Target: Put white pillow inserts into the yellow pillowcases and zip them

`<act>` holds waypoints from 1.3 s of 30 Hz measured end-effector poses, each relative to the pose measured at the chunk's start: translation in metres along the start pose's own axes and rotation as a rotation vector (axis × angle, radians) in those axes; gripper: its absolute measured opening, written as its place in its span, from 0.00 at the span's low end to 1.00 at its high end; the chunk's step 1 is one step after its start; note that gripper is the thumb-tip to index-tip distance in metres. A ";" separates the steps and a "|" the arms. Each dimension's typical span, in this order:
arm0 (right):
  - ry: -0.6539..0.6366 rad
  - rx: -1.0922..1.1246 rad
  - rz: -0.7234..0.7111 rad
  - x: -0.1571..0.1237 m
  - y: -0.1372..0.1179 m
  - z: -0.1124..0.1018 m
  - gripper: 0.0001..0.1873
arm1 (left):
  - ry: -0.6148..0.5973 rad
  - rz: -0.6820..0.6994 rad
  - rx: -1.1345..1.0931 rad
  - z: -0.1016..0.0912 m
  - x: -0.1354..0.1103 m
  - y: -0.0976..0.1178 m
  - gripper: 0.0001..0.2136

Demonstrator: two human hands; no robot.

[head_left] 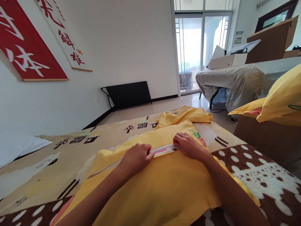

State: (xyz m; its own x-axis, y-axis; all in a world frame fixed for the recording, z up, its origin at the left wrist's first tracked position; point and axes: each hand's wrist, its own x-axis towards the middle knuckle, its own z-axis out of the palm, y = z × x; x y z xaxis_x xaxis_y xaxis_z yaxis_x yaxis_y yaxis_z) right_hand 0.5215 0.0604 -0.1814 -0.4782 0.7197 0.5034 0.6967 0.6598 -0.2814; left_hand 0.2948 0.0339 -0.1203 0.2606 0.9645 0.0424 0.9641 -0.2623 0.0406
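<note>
My left hand (138,156) is curled, its fingertips pinching the edge of a yellow cover (164,188) at one end of a narrow white and pink strip (164,149) that shows in the cover's opening. My right hand (188,145) grips the same edge at the strip's other end with its fingers bent down; I cannot tell how tightly it pinches. The strip lies between my hands and touches both. The cover lies under my forearms on a bed (70,147), and more of it is bunched just beyond my right hand. A brown dotted blanket (249,169) lies under the cover by my right arm. Further right lie yellow pillows (279,94). Beyond them, well away from my hands, a plastic-draped table (237,80) carries boxes (272,40).
</note>
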 end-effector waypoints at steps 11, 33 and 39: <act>-0.026 0.018 0.028 -0.002 0.000 -0.002 0.05 | 0.034 -0.070 -0.130 0.007 -0.023 -0.039 0.10; 0.014 -0.355 -0.083 0.013 -0.107 0.022 0.11 | 0.212 0.002 -0.625 0.039 -0.065 -0.098 0.13; -0.384 -0.360 -0.084 0.075 -0.182 0.041 0.09 | 0.254 0.043 -0.750 0.049 -0.067 -0.104 0.12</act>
State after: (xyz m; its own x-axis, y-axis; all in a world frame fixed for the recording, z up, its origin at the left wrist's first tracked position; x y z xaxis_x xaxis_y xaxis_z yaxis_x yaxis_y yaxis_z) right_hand 0.3366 0.0037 -0.1262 -0.6544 0.7395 0.1577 0.7549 0.6510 0.0795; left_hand 0.1794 -0.0021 -0.1763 0.1901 0.9402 0.2825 0.6391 -0.3369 0.6914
